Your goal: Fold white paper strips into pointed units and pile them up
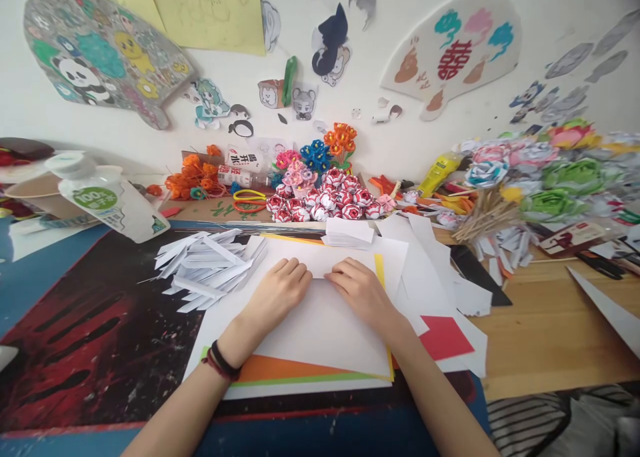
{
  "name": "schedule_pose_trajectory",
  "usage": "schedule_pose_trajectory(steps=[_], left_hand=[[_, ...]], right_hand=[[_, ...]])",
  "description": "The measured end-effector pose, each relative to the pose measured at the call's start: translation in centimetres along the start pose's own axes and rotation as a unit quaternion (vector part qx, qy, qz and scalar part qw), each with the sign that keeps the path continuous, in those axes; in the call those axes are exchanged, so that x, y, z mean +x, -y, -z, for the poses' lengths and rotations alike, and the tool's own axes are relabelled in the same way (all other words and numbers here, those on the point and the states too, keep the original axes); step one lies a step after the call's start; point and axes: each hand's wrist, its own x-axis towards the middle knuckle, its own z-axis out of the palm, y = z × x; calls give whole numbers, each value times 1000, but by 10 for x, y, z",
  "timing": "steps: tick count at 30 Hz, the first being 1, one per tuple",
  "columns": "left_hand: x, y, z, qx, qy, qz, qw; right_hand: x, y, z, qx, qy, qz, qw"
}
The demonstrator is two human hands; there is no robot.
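My left hand (284, 285), fingers curled and closed, rests over a stack of paper sheets. My right hand (361, 287) faces it, thumb and fingertips pinched together. Between them runs the lower edge of a small white piece of paper (318, 265), gripped at both ends; my fingers hide part of it. Underneath lies a large white sheet (320, 330), with orange paper (270, 369) and a green edge showing below it. A pile of folded white paper strips (205, 270) is left of my left hand. A small stack of white paper (349, 231) sits beyond my right hand.
Red-and-white paper flowers (330, 200) cluster at the back by the wall. A white bottle (107, 197) stands at the left. Loose white sheets (425, 260) and a red paper piece (447, 337) lie at the right, with green paper flowers (553, 203) and wooden sticks (487, 217) beyond.
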Motion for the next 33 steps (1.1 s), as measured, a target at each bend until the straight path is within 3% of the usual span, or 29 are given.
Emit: schedule_pose_trajectory(steps=[9, 13, 18, 21, 26, 30, 33], left_hand=[[-6, 10, 7, -13, 17, -34, 999], [-8, 16, 5, -22, 17, -13, 1000], [-6, 16, 0, 9, 0, -59, 998], [-5, 13, 0, 19, -5, -43, 999], [-3, 6, 1, -125, -48, 64, 989], [-4, 0, -1, -291, -94, 120, 945], [-5, -1, 1, -381, -89, 146, 909]], right_hand=[[-6, 2, 6, -68, 45, 34, 996], [-6, 0, 4, -49, 35, 14, 998], [-1, -2, -1, -43, 23, 7, 999], [1, -1, 1, -36, 21, 0, 999], [2, 5, 7, 96, -6, -50, 994], [4, 12, 7, 228, -18, -106, 968], [5, 15, 4, 295, -22, -144, 944]])
